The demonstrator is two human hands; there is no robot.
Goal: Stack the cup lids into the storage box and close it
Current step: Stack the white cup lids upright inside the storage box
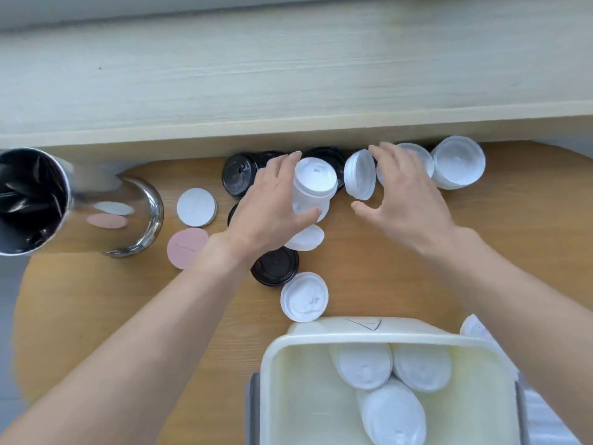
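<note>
Left hand [272,203] fingers curled round white lid stack [313,187]; right hand [404,194] fingers spread, relaxed, over tilted lid [359,175]

Loose lids [304,297] lie on the table [385,271] behind the storage box [321,396], a metal canister [106,216] at left.

Desk [401,252]: brown wood with a rounded edge, under a pale shelf [288,91] at the far side.
Left part: a shiny metal container [80,203]; beside it a flat white disc [196,207] and a pink disc [186,248].
Middle: black lids [239,175] [275,266] and white lids [304,297] [458,167], scattered close together.
Near edge: a white storage box [279,396], open, with white lids inside.
</note>
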